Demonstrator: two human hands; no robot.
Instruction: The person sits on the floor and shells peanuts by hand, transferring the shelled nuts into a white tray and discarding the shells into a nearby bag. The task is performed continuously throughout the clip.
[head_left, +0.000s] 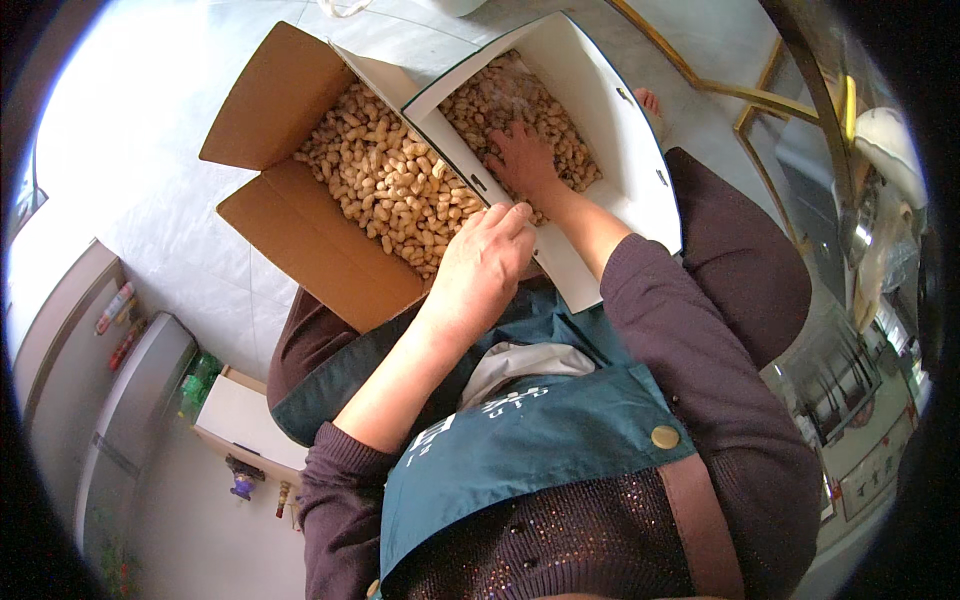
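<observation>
My right hand (523, 161) reaches down into a white-lined box (607, 112), its fingers spread on a layer of unshelled peanuts (559, 120). I see no peanut held in it, though the fingertips are partly hidden among the shells. My left hand (484, 259) rests over the near-left wall of that box with its fingers curled. Its thumb and palm are hidden, so whether it grips the wall or a peanut cannot be told. Left of it, a brown cardboard box (315, 232) with raised flaps holds a large heap of peanuts (390, 172).
Both boxes stand before my lap, between my knees (739, 255). Pale floor tiles (187, 202) lie to the left. A glass table with a gold-coloured frame (720, 88) is at the right. A white cabinet (255, 420) and green bottles (199, 382) stand at lower left.
</observation>
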